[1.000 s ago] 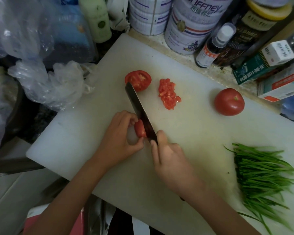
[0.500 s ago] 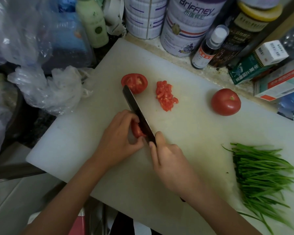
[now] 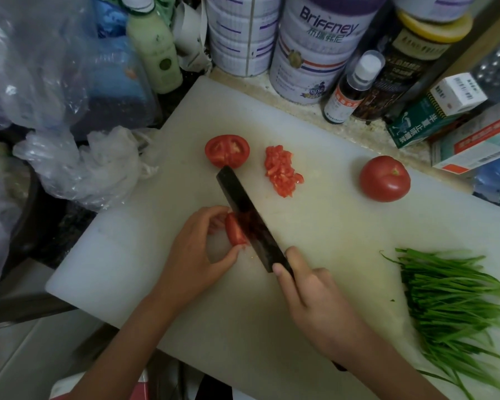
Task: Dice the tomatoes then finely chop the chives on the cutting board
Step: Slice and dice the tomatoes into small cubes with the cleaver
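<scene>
- The left hand (image 3: pixel 197 249) curls its fingers (image 3: pixel 211 216) over the far side of a tomato piece (image 3: pixel 235 232) and presses its thumb against the near end. It pinches the piece narrowly, probably to stop it rolling and to keep the fingertips tucked away from the steel.
- The right hand (image 3: pixel 315 301) is wrapped round the knife handle, with thumb and forefinger forward at the heel of the blade for control. The fist hides the handle, and only a dark end shows past the wrist.
- The knife blade (image 3: pixel 243 209) stands on edge against the right face of the piece. The steel is blurred there, so I cannot tell how deep it has gone, and it hides anything lying along its right side.
- The piece sits near the middle of the cutting board (image 3: pixel 127 255), somewhat toward the left edge.
- Just beyond the knife tip lies a half tomato (image 3: pixel 227 151), cut face up. The diced tomato (image 3: pixel 282 174) is heaped beside it toward the far edge, which I judge keeps the cutting spot free.
- A whole tomato (image 3: pixel 385 179) waits uncut near the far edge.
- The chives (image 3: pixel 451 301) lie uncut along the right end of the board, their near ends running out of the picture.
- Tins (image 3: pixel 309 53) and bottles crowd the counter behind the far edge, and plastic bags (image 3: pixel 78 168) lie off the left edge.
</scene>
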A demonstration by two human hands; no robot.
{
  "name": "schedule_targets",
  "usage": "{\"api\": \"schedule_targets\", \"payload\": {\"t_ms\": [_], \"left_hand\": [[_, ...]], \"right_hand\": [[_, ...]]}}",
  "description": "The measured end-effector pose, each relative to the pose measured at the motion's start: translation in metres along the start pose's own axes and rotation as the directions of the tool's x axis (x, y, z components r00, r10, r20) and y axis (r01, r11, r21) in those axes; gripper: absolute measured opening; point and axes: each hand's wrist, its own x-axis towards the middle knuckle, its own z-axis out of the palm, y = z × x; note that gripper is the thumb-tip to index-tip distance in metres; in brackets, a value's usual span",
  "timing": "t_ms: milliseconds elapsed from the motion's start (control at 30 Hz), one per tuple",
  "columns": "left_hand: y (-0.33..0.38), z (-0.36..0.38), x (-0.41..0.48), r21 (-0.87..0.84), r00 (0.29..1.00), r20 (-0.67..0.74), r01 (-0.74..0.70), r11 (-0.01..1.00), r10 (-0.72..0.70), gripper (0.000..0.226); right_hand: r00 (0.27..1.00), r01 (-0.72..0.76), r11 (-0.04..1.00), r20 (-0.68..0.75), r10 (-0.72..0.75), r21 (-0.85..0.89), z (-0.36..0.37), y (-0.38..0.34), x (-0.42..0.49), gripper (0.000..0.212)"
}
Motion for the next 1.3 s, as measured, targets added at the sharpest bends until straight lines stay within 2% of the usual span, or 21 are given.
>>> {"api": "schedule_targets", "payload": {"t_ms": [100,200,467,667,900,1033,1300], "left_hand": [[-0.001,-0.001,0.002,0.001,1.000,0.009,-0.007,1.000,0.007,0.046],[-0.002,-0.001,0.001,0.022,1.000,0.008,-0.007,1.000,0.007,0.046],[-0.001,-0.002,0.000,0.033,1.000,0.017,-0.021,0.999,0.020,0.045],[-0.002,-0.003,0.000,0.039,1.000,0.025,-0.014,0.999,0.013,0.043],[-0.002,-0.003,0.000,0.046,1.000,0.029,-0.001,0.999,-0.001,0.043],[-0.003,-0.003,0.000,0.049,0.999,0.030,-0.011,0.999,0.010,0.041],[-0.005,-0.003,0.001,0.024,1.000,0.016,0.003,1.000,-0.004,0.041]], "right_hand": [[0.998,-0.026,0.987,-0.052,0.035,0.160,-0.007,-0.003,-0.009,0.016],[0.999,-0.025,0.950,-0.026,0.034,0.312,-0.010,-0.001,-0.015,0.018],[0.992,-0.119,0.947,-0.013,0.129,0.299,0.003,0.013,-0.018,0.018],[0.993,-0.115,0.940,0.032,0.111,0.320,0.005,0.013,-0.017,0.020],[0.993,-0.117,0.948,0.001,0.122,0.295,0.008,0.011,-0.017,0.021],[0.995,-0.098,0.939,-0.002,0.105,0.328,0.007,0.009,-0.016,0.030],[0.991,-0.136,0.930,0.042,0.129,0.342,0.004,0.005,-0.018,0.023]]}}
